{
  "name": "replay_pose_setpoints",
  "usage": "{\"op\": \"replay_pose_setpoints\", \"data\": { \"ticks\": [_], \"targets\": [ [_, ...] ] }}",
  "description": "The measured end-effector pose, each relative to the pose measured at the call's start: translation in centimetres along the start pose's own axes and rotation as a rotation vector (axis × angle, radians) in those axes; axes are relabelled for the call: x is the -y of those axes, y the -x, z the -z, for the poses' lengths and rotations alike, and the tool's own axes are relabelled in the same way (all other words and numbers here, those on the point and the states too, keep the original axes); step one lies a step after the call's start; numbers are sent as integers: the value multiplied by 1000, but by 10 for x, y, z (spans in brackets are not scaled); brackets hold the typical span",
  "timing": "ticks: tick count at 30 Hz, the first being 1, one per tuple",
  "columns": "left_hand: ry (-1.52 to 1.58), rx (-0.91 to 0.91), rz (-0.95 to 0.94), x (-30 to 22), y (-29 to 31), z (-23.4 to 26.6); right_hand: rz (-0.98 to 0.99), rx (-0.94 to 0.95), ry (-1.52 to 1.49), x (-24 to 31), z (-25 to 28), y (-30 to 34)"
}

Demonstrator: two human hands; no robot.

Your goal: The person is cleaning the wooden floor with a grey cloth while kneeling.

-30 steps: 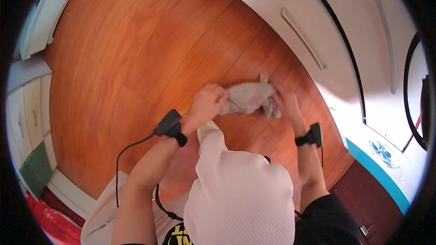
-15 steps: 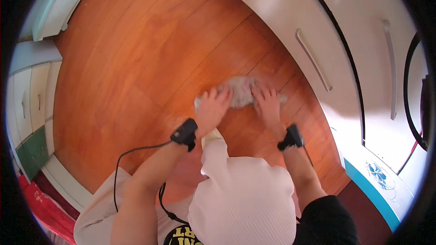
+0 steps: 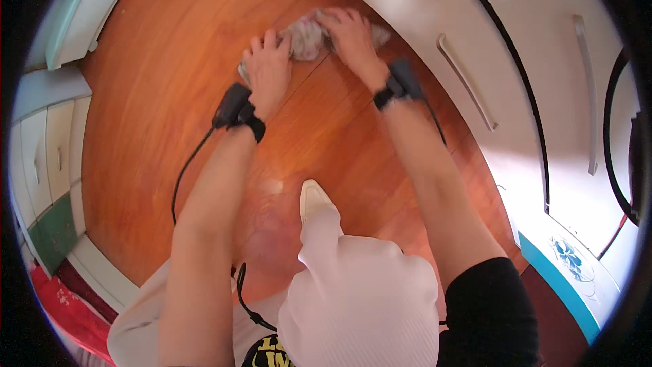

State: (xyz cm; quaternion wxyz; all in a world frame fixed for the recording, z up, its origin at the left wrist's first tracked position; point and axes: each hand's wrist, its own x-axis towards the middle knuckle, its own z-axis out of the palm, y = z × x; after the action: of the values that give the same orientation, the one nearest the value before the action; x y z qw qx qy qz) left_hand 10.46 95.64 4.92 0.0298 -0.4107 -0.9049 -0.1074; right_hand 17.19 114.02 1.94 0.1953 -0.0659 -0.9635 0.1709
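A crumpled, pale greyish cloth [image 3: 305,37] with pinkish patches lies on the reddish-brown wood floor [image 3: 183,81], stretched sideways beneath both hands. My left hand [image 3: 269,66] presses down on its left part, the fingers curled over it. Over the right part is my right hand [image 3: 352,39], its fingers bent on the fabric, with a corner poking out beyond them. Both arms reach far forward. Each wrist wears a black strapped device with a cable. What the palms cover of the cloth is hidden.
White cabinet fronts with a long handle [image 3: 467,81] run along the right. At the left stand a low cabinet with drawers [image 3: 60,143] and a pale furniture piece [image 3: 88,13]. My light shoe [image 3: 314,197] and bent knee [image 3: 363,285] are below; red fabric [image 3: 64,312] lies lower left.
Both hands have pushed the cloth forward and somewhat left across the floor, away from my body. My arms are now stretched out, and the shoe shows more fully.
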Motion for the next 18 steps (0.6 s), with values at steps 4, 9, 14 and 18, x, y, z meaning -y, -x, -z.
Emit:
{"op": "replay_pose_setpoints", "data": {
  "ticks": [4, 9, 14, 18],
  "targets": [
    [-14, -2, -70, -13, 20, -22, 32, 41, -43, 4, 0, -3],
    [377, 409, -212, -135, 137, -36, -279, 219, 56, -3, 76, 217],
    [666, 433, -556, -212, 216, -28, -643, 261, 90, 56, 155, 377],
    [517, 450, -677, -176, 172, -26, -633, 217, -32, 35, 132, 327]
  ]
}}
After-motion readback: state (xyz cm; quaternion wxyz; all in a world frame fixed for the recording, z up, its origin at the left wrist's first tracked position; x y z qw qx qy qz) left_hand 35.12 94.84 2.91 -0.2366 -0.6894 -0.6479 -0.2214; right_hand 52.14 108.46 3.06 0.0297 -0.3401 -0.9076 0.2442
